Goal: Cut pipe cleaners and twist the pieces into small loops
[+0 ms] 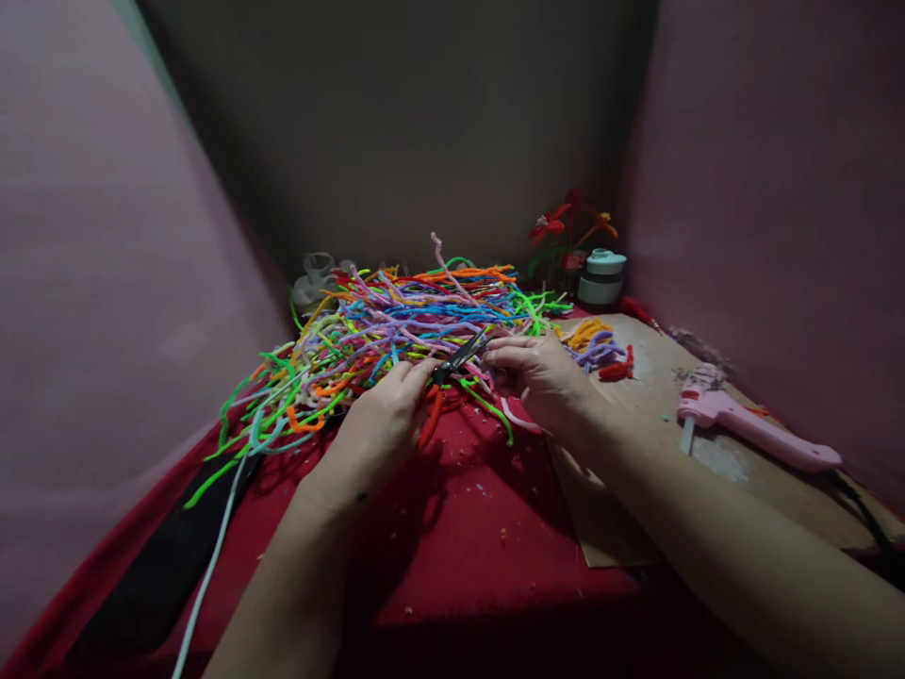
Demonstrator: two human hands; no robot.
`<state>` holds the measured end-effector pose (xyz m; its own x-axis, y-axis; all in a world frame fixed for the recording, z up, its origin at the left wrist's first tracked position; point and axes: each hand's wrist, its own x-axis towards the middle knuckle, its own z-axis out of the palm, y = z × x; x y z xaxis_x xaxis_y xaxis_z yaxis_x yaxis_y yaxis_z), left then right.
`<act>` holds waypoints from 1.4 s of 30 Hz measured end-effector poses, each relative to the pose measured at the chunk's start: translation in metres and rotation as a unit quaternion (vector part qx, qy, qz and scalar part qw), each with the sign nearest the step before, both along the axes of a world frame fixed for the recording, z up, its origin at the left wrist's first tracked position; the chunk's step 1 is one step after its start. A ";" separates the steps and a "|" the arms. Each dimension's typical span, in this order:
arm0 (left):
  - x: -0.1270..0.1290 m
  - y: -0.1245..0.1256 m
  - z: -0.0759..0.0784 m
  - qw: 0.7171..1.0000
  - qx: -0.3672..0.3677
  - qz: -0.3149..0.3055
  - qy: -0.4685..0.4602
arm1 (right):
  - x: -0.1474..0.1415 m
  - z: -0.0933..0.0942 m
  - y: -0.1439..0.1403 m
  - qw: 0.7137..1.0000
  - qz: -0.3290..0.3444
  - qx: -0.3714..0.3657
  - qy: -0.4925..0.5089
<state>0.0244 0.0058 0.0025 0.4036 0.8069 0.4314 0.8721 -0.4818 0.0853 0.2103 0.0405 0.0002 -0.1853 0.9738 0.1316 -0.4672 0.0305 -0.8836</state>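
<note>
My left hand [392, 405] is closed around a pair of dark-bladed scissors [461, 358], whose blades point up and right. Below its fingers hangs a red piece [431, 420]; I cannot tell whether it is a handle or a pipe cleaner. At the tip of the blades, my right hand [530, 372] has its fingers pinched together, and what lies between them is hidden. A pale pink pipe cleaner [518, 418] curves out below that hand. Just beyond both hands spreads a big tangled heap of multicoloured pipe cleaners [424, 316].
On a brown board [629, 509] at the right lies a pink glue gun [756, 429], near bundles of purple pipe cleaners [594, 354]. A lidded jar [602, 278] and red flowers [558, 224] stand behind. A white cable [216, 556] crosses a black flat object [166, 566] on the red cloth [481, 538].
</note>
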 end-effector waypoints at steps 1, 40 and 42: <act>0.000 0.000 -0.001 1.000 0.009 0.005 0.013 | 0.000 0.001 0.000 1.000 -0.003 -0.007 -0.008; -0.014 -0.008 0.024 0.992 -0.105 0.041 -0.064 | 0.000 0.002 0.000 1.000 0.001 -0.025 0.012; -0.021 -0.007 0.024 0.984 -0.173 0.017 -0.023 | 0.000 0.003 0.000 1.000 -0.004 -0.020 0.018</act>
<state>0.0032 -0.0012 0.0270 0.3607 0.9214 0.1447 0.8785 -0.3877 0.2791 0.2105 0.0408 0.0030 -0.1729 0.9799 0.0996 -0.4982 0.0002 -0.8671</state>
